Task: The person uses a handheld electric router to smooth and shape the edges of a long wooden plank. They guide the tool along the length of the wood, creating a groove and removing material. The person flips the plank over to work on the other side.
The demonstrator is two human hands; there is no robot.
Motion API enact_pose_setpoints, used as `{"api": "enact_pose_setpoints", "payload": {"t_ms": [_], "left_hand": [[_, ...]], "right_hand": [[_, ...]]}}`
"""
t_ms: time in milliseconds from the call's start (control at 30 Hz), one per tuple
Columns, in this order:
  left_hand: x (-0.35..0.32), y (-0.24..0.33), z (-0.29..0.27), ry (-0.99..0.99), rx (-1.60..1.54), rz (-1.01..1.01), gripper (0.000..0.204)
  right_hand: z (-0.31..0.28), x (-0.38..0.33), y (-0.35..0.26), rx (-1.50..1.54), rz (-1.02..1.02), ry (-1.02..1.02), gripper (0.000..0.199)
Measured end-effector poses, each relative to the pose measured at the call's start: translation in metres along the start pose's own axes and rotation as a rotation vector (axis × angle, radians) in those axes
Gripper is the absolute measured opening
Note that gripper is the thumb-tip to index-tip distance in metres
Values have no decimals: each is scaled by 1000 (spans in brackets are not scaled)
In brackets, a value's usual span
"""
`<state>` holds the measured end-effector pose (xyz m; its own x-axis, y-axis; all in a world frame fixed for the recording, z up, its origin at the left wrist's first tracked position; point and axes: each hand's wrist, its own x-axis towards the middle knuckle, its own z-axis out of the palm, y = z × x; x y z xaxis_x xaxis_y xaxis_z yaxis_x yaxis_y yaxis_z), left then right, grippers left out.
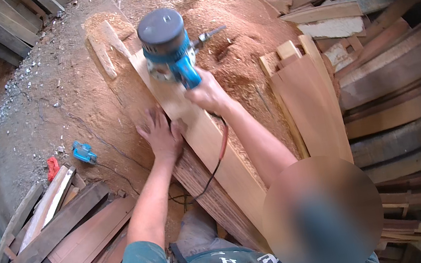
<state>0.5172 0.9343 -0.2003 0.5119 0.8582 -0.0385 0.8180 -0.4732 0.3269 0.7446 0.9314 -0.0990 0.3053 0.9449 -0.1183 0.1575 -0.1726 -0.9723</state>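
A blue router (169,55) with a dark round top sits at the far end of a long pale plank (200,130). My right hand (208,94) is closed round its blue side handle. Fingers spread, my left hand (160,138) lies at the plank's left edge, over the reddish-brown ribbed timber (214,184) beneath or beside it. A power cord (214,172), partly red, loops from near my right wrist across the plank. The router's base hides whatever cutter is below it.
Wood shavings (236,21) heap beyond the plank. Stacked boards (392,84) fill the right side, with a wide board (309,104) nearer. More boards (71,233) lie at the lower left. A blue power tool (84,152) and a red object (53,168) rest on the ground.
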Motion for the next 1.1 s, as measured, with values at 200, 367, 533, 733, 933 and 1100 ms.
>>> {"api": "enact_pose_setpoints", "payload": {"t_ms": [200,367,533,733,933,1100], "left_hand": [[-6,-11,1,113,45,-72,72],[-119,54,-1,72,-55,-50,77],[-169,73,15,-28,12,-22,87],[-180,84,15,-30,0,-21,86],[-171,79,22,-5,66,-10,86],[-170,81,19,-21,61,-14,87]], "right_hand": [[-47,-286,15,-50,97,-77,30],[-94,-531,19,-198,515,-188,31],[-107,-590,21,-137,557,-210,31],[-92,-553,40,16,471,-104,22],[-88,-490,41,-10,452,-118,27],[-81,-459,49,14,365,-104,29]]}}
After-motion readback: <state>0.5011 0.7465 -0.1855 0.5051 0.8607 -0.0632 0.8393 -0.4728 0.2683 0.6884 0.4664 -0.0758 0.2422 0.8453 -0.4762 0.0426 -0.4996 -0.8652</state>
